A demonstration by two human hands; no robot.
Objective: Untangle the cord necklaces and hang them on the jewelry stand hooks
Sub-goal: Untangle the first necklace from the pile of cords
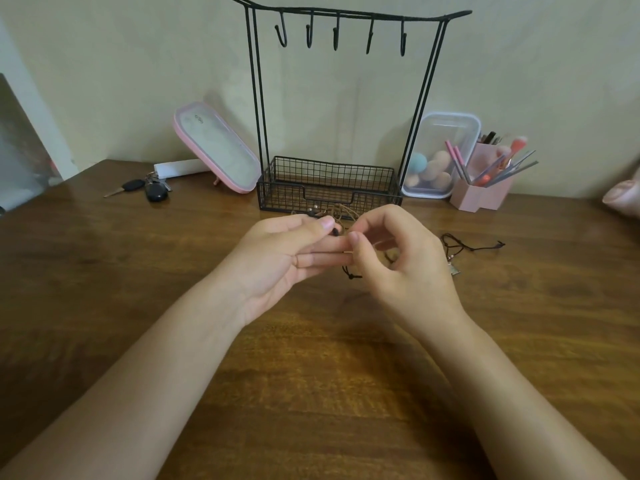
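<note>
Brown wood worktop [311, 393], pale wall [104, 81] behind. Jewelry stand [258, 98] at back edge, centre. Just before it, left hand [287, 251] pinches tangled cord necklaces [341, 216]; right hand [398, 265] pinches one strand. Black necklace [478, 247] lies beside, rightward.

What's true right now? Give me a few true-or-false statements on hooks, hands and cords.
1. All five hooks on the jewelry stand are bare. True.
2. The left hand and right hand both pinch the tangled cords. True.
3. The black cord necklace hangs on a hook. False: it lies on the table, right of the right hand.
4. The keys lie right of the stand. False: left of it.
</note>
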